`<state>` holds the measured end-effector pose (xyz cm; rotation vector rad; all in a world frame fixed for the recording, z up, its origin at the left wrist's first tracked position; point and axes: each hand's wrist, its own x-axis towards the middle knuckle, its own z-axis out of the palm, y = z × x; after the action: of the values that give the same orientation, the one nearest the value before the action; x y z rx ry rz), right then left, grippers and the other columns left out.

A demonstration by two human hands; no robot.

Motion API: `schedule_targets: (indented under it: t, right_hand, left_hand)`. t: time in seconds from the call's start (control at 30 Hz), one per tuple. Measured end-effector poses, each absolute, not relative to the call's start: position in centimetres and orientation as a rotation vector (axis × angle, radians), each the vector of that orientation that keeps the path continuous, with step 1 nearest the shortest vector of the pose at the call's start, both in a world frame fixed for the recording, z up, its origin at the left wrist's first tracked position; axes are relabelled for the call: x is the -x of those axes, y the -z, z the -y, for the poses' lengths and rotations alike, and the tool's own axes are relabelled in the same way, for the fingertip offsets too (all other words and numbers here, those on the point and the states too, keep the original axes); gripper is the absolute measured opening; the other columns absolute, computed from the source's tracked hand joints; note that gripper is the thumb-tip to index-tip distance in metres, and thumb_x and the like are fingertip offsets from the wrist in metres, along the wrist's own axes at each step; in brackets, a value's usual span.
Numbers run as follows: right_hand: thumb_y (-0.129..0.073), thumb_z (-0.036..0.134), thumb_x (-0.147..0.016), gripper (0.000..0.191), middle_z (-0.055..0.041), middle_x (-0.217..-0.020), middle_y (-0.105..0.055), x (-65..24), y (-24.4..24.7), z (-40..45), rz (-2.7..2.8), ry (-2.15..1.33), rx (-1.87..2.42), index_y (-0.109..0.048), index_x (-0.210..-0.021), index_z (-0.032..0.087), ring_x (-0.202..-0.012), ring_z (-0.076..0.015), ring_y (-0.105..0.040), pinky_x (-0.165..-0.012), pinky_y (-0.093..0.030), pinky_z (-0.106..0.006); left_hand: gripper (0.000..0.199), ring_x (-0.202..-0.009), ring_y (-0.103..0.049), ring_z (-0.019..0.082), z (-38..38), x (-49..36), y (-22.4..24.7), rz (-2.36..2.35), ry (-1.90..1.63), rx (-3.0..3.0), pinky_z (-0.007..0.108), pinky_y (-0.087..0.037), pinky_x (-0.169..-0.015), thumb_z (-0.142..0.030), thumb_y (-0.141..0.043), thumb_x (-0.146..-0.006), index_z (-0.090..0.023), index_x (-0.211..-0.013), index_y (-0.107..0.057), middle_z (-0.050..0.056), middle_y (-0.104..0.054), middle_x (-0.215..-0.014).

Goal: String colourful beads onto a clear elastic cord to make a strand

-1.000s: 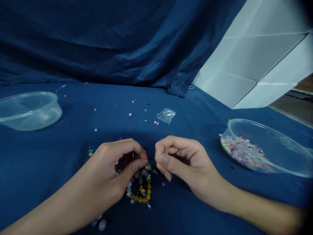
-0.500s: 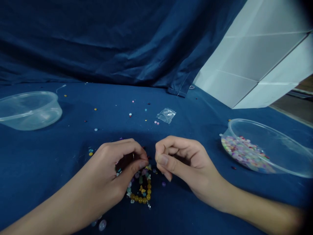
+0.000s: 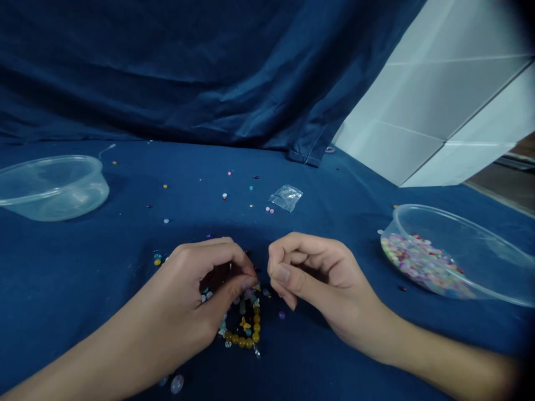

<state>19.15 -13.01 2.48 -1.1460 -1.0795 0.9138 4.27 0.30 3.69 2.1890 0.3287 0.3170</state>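
My left hand (image 3: 215, 287) is in a pinch, thumb against forefinger, above a string of beads lying on the blue cloth. Amber-yellow beads (image 3: 256, 326) form the near and right side of that string, and a gold butterfly charm (image 3: 244, 323) lies inside its curve. Level with it, a short gap to the right, my right hand (image 3: 311, 273) is also pinched closed. Whatever is between the fingertips of either hand is too small to make out. A loose purple bead (image 3: 282, 314) rests below my right fingers. My left hand hides part of the beads.
A clear plastic bowl (image 3: 449, 214) with many mixed beads stands at right, another clear bowl (image 3: 54, 207) at left. Further back lie a small clear plastic bag (image 3: 286, 197) and scattered beads. Large pale beads (image 3: 177, 384) are by my left forearm. Blue cloth (image 3: 175, 72) hangs behind.
Both hands keep their pinched pose and nearly the same spacing. The whole view has shifted very slightly; the beads and bowls stay where they were.
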Motion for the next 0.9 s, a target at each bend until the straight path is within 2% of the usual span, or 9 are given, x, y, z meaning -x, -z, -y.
schedule_targets:
  t: [0.9]
  right_hand:
    - [-0.066, 0.023, -0.093, 0.011, 0.0044, -0.06, -0.054, -19.08, -2.19, 12.88, 1.071, -0.909, 1.121, -0.064, -0.085, 0.015, -0.054, -0.0059, -0.047, -0.054, -0.037, -0.02]
  left_hand:
    - [0.02, -0.072, -0.059, 0.005, -0.15, -4.15, -3.39, -0.293, -0.368, -2.228, 0.015, -0.044, -0.064, -0.016, -0.054, -0.094, -0.03, -0.083, -0.065, -0.013, -0.065, -0.08]
